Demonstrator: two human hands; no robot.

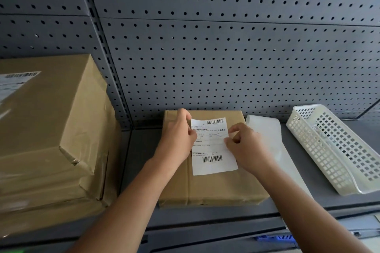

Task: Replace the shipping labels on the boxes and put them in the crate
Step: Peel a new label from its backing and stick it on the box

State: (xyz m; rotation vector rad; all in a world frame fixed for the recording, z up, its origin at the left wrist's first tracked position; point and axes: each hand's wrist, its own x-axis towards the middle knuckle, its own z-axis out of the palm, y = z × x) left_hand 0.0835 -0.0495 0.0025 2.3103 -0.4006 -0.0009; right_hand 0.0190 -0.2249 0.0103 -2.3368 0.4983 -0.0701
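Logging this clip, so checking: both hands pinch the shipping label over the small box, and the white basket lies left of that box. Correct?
One error: the head view shows the white basket to the right of the small box, not left. The left hand and right hand do both pinch the shipping label over that box.

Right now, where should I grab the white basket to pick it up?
Grab the basket by its left long rim, reaching in from the left over the paper strip. That rim is bare and faces you, and the holed wall under it lets fingers hook. Its right side runs out of view.
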